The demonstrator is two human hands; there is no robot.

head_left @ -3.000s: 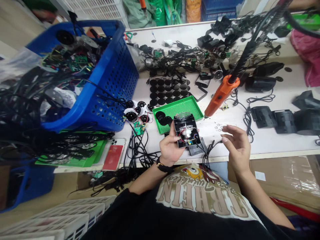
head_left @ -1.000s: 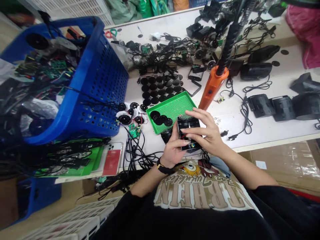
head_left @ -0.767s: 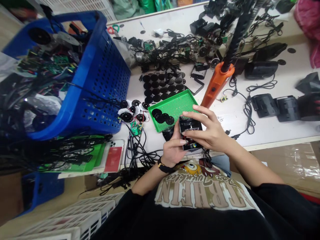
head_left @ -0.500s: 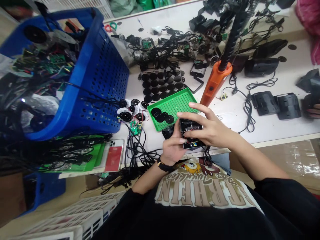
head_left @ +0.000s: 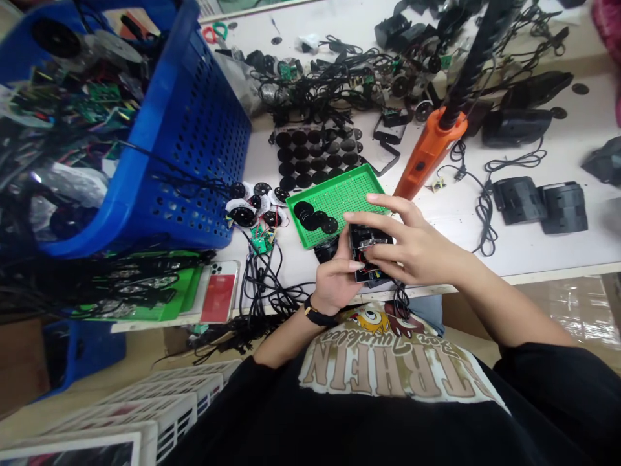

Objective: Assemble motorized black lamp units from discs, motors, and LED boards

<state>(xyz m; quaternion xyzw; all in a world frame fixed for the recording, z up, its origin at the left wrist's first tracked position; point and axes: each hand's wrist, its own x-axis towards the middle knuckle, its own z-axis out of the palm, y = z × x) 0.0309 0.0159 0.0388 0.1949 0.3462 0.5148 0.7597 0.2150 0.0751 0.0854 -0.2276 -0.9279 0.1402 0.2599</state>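
Observation:
My left hand (head_left: 336,283) is closed around the near left side of an open black plastic housing (head_left: 365,234), its thumb along the edge. Inside the housing are wires, a shiny rounded part and small coloured components. My right hand (head_left: 420,249) reaches over the housing from the right, lower fingers bent down into it and upper fingers stretched out toward the green tray. Its fingers partly hide the contents. Just behind lies a shallow green perforated tray (head_left: 347,194) with several black discs (head_left: 313,219). Another black part (head_left: 326,249) sits under the tray's near edge.
On the left stands a blue basket (head_left: 194,149) heaped with circuit boards and wires. An orange-handled tool (head_left: 429,155) hangs behind my right hand. Black discs (head_left: 317,155) lie in rows, with tangled cables behind. Black housings (head_left: 517,199) are at right; a phone (head_left: 220,291) lies at the table edge.
My right hand's lower fingers have shifted slightly within the housing, showing more of the shiny part. My left hand keeps its hold. The view has moved slightly.

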